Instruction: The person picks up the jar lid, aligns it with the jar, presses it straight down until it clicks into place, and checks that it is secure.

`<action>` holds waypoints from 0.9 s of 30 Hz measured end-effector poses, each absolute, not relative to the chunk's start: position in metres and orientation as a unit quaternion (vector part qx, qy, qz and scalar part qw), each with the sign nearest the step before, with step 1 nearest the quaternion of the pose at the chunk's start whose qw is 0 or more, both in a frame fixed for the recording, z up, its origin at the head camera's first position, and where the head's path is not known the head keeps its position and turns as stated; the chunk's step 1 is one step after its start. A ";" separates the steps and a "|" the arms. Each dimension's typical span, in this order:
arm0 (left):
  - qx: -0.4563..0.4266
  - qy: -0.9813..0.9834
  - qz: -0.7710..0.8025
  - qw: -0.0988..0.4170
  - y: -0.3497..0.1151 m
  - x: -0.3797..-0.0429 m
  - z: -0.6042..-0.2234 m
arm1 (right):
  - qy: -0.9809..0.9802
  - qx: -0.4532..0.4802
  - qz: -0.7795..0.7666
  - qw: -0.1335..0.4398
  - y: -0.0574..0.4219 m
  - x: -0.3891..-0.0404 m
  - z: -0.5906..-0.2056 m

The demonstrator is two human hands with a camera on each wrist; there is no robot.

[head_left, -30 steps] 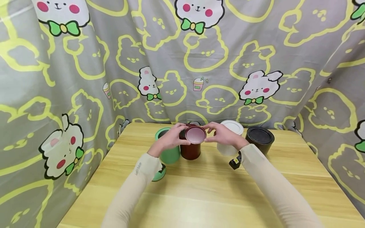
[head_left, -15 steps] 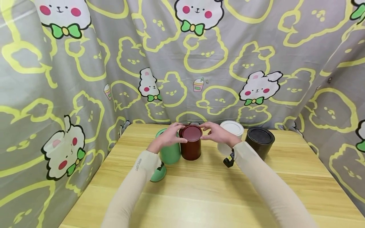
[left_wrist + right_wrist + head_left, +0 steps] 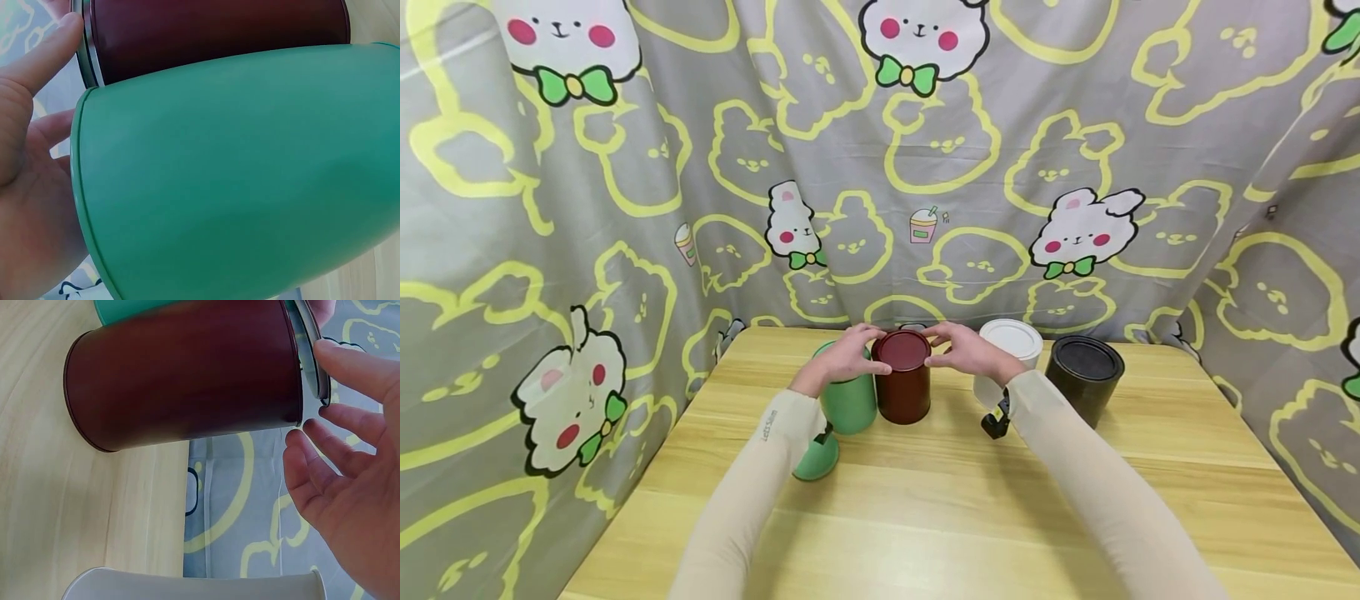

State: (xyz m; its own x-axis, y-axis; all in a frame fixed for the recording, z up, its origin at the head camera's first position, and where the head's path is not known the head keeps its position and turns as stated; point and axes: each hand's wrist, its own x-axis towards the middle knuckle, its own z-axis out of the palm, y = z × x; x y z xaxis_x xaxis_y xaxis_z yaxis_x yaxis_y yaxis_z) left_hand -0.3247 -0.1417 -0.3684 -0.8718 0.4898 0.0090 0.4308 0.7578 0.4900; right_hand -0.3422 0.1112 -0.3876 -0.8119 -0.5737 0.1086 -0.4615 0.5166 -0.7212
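Reading left to right through my remote feed, I find a green disc [image 3: 818,460], partly hidden by the left wrist, on the table [image 3: 887,517], then an upright green can [image 3: 850,406]. Above it, the left hand [image 3: 847,358] pinches the edge of a dark red lid [image 3: 904,350], thumb in front. The lid is held slightly tilted over the upright dark red can [image 3: 903,397], just beside the green can; the right wrist view shows a gap at the rim. The right hand [image 3: 972,351] pinches the opposite edge between thumb and forefinger. Farther right stand a white can [image 3: 986,390] and a black can [image 3: 1090,385]. To seat the lid well, I would level it, centre it, then press both edges evenly; one-sided pressure could jam it.
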 end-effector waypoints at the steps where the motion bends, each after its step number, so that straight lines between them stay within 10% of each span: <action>1: 0.245 0.936 0.245 0.061 -0.142 -0.325 -0.369 | 0.869 -0.296 -0.391 0.072 0.111 -0.343 -0.388; 27: 0.236 0.941 0.228 0.080 -0.141 -0.333 -0.374 | 0.873 -0.250 -0.408 0.098 0.104 -0.341 -0.394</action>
State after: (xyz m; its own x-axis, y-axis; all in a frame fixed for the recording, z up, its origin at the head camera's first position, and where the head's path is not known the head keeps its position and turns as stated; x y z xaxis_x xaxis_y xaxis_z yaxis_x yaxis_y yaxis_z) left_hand -0.3334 -0.1413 -0.3742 -0.8755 0.4814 -0.0432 0.4080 0.7840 0.4679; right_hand -0.3407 0.1044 -0.3944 -0.8556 -0.5166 0.0320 -0.3562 0.5428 -0.7606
